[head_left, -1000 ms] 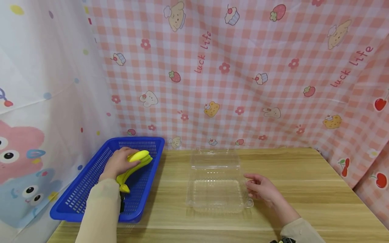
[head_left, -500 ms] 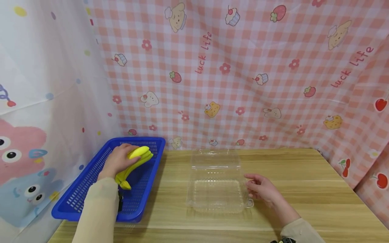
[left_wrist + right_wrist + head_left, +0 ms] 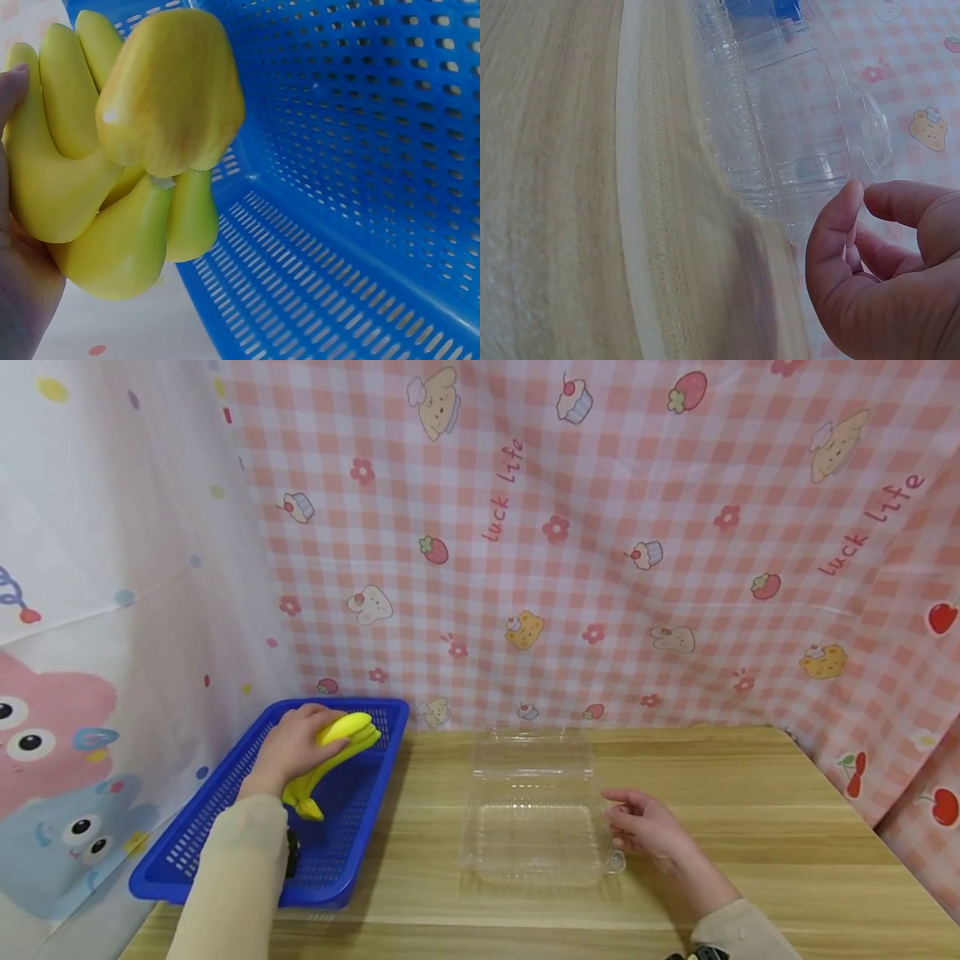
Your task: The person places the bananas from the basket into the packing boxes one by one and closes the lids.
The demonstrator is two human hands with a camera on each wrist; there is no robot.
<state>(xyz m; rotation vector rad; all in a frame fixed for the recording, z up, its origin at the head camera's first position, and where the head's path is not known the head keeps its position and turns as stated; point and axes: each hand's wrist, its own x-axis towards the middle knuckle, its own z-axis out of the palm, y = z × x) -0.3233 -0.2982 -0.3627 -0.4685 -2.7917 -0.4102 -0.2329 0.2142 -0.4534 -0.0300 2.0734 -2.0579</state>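
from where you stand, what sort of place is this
Probably a curtained-off tabletop workspace: patterned curtains hang behind a wood-grain table that bears a blue basket.

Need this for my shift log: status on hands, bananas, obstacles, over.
Left hand grips yellow bananas at blue basket. Right hand beside open clear container, contact unclear. Basket rim stands between bananas and container.

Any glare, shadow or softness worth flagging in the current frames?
Head: small white glints on the clear container. Left wrist: a small bright highlight on the banana bunch, near its stem end. Right wrist: streaky reflections across the container, a soft shadow on the wooden table, and table grain looking rather soft.
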